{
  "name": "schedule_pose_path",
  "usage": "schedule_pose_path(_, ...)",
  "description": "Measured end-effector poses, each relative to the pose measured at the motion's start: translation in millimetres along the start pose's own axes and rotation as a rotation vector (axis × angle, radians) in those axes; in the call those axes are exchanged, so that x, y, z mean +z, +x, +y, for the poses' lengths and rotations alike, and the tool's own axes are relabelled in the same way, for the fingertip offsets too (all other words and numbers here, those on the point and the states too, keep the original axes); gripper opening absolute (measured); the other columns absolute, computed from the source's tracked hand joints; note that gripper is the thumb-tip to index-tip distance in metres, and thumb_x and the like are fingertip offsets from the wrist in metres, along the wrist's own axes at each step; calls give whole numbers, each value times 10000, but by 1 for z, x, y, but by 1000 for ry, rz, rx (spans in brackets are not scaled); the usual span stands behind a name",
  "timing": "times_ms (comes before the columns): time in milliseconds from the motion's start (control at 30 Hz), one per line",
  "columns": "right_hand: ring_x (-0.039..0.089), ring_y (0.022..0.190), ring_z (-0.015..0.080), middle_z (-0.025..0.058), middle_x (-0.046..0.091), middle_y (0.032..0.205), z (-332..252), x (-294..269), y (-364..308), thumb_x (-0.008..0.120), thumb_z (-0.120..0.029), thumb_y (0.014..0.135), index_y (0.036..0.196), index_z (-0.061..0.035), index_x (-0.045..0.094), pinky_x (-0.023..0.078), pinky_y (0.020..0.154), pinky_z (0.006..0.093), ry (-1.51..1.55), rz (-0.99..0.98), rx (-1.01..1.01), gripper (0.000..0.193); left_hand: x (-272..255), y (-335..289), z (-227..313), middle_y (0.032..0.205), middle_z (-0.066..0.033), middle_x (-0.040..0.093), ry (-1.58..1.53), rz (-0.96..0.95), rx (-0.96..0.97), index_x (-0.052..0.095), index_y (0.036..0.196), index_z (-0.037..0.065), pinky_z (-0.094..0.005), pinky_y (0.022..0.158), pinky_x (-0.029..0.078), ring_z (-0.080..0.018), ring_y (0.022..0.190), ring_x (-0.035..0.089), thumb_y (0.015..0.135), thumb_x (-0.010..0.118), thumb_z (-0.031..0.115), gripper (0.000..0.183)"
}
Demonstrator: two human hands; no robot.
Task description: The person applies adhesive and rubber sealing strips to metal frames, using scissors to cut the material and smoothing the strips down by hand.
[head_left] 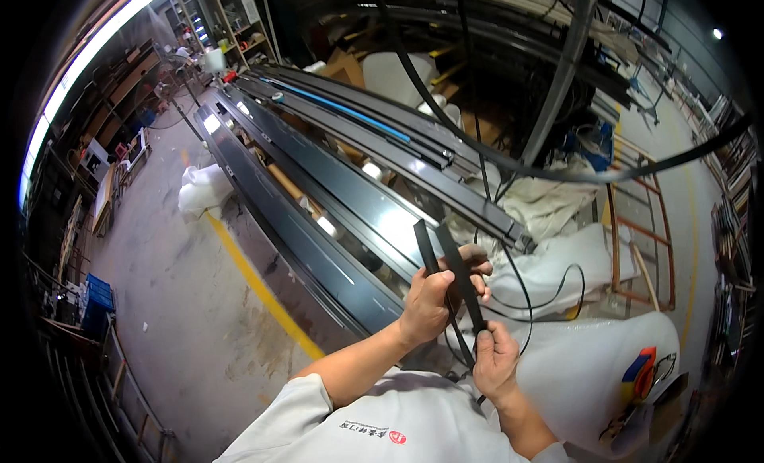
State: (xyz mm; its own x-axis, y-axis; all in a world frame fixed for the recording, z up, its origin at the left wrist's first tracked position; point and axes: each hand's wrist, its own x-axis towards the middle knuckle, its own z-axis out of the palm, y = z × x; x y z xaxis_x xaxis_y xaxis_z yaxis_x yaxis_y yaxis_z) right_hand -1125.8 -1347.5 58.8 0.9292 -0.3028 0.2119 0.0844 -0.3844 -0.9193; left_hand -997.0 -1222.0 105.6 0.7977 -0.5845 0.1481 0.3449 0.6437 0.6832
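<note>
Black rubber sealing strip (454, 264) runs between your two hands: your left hand (434, 300) is clenched around it near its upper ends, where two flat ends stick up side by side above your fist, and your right hand (495, 359) pinches the same strip lower down, just beneath and to the right of the left. The hands sit close together but do not touch, one above the other, in front of your chest. From your right hand the strip trails down and loops off to the right as a thin black cord over white plastic wrapping (589, 359). Just beyond your hands lie long dark metal frame profiles (318, 224), stacked side by side and running from near you away to the far left; one of the farther ones carries a blue strip (350, 113) along its length. Left of the profiles, a yellow floor line (263, 292) crosses the grey concrete floor (167, 248), with a white bag (203, 188) lying beside it. At the far right stands a rust-coloured metal rack (637, 232). Overhead, thick black cables (509, 160) sweep across.
</note>
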Motion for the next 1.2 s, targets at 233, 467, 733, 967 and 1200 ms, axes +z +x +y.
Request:
schedule_pose_path(233, 403, 593, 75, 0, 477, 636, -25, 8, 13, 500, -160, 1021, 918, 25, 598, 347, 531, 261, 293, -138, 156, 233, 1, 7, 24, 1087, -206, 606, 28, -179, 5, 421, 1361, -93, -338, 722, 543, -176, 755, 608, 906, 521, 446, 712)
schedule_pose_path(467, 543, 712, 166, 60, 577, 773, -49, 30, 12, 489, -90, 991, 1019, 30, 635, 463, 671, 298, 322, -269, 57, 191, -13, -21, 29, 1014, -144, 626, -69, -188, -117, 421, 1380, -52, -248, 672, 488, -108, 667, 521, 899, 577, 483, 736)
schedule_pose_path(733, 487, 655, 108, 6, 551, 755, -68, 24, -13, 530, -111, 986, 996, 14, 600, 392, 568, 273, 189, -252, 9, 144, 0, -22, 30, 816, -29, 547, 125, -393, 51, 497, 1277, -32, -195, 557, 421, -47, 630, 483, 991, 534, 401, 520)
schedule_pose_path(967, 576, 788, 470, 266, 610, 878, -70, 22, -16, 593, -133, 924, 1004, 44, 601, 469, 689, 506, -638, -28, -231, 194, 21, -20, 3, 798, -36, 583, 251, 430, -26, 578, 1154, -49, -214, 536, 430, -50, 585, 484, 985, 519, 190, 299)
schedule_pose_path(1200, 524, 1006, 526, 332, 576, 1126, 69, 1, -101, 509, -219, 974, 1346, 49, 449, 428, 886, 536, -554, -209, 33, 462, -3, -13, -6, 728, -43, 572, 102, 354, -155, 630, 1015, -38, -247, 489, 395, -72, 537, 432, 973, 429, 157, 284)
